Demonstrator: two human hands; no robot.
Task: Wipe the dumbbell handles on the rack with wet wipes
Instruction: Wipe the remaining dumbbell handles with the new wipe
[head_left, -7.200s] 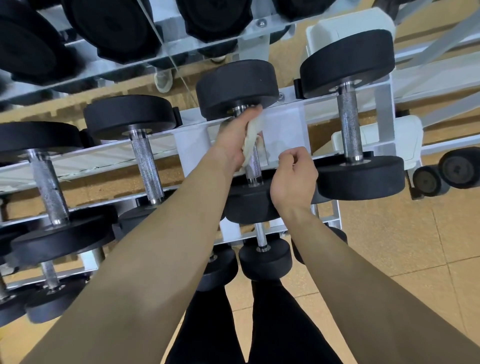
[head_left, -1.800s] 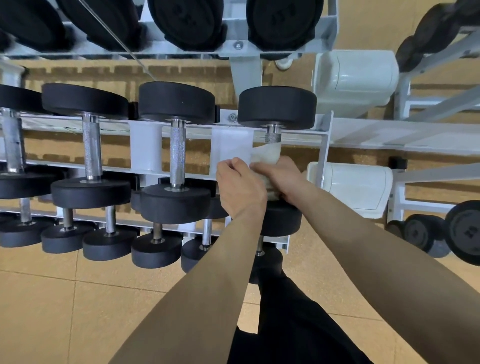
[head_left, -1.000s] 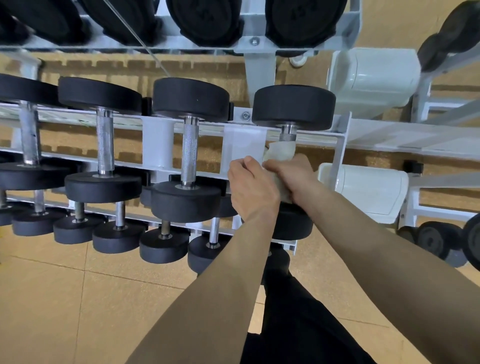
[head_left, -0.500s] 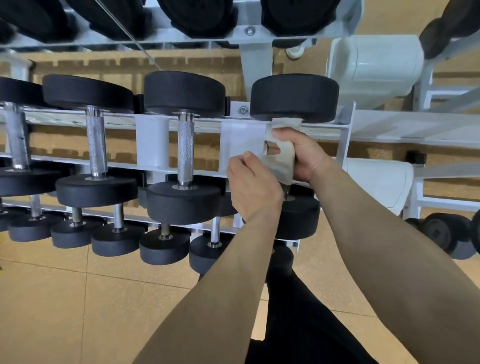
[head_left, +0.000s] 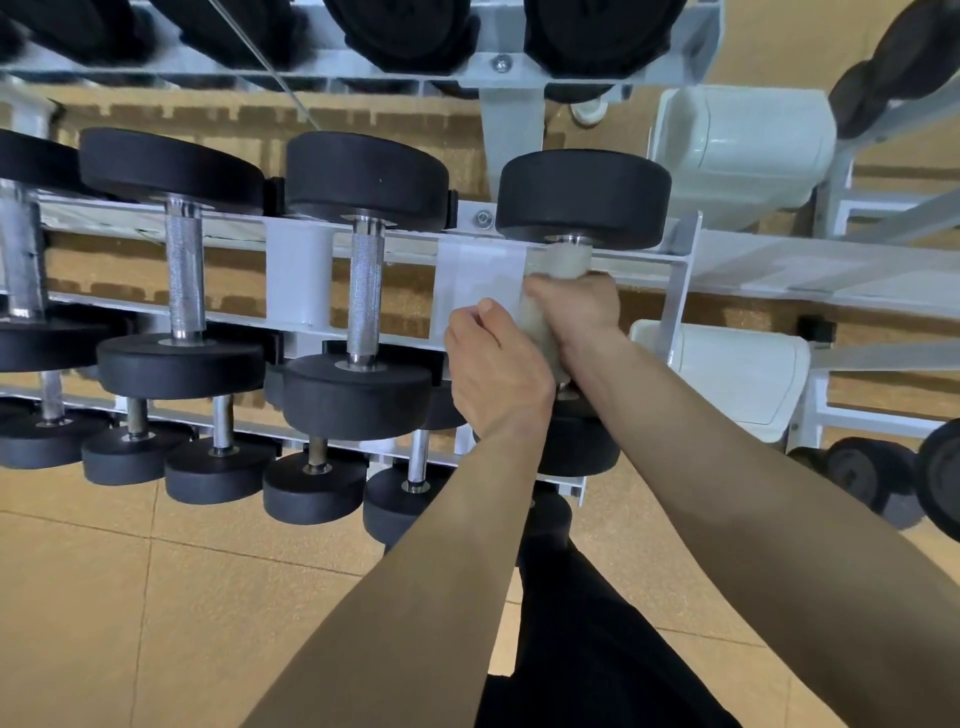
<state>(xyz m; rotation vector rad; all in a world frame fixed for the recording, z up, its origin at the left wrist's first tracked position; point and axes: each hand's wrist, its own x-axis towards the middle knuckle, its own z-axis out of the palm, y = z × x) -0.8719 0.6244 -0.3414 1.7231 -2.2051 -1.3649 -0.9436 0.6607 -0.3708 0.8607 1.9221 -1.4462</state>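
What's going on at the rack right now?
A person is wiping dumbbell handles. The right hand grips a pale wet wipe wrapped round the handle of the rightmost black round-headed dumbbell on the middle shelf of the white metal rack. The left hand is curled beside the wipe; whether it grips it is hidden.

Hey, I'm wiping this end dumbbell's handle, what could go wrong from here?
The right hand grips the wet wipe round the handle close to the far weight head; fingers could get pinched against it or the rack rail. The wipe looks bunched beside the left hand, so the handle's near end may go unwiped.
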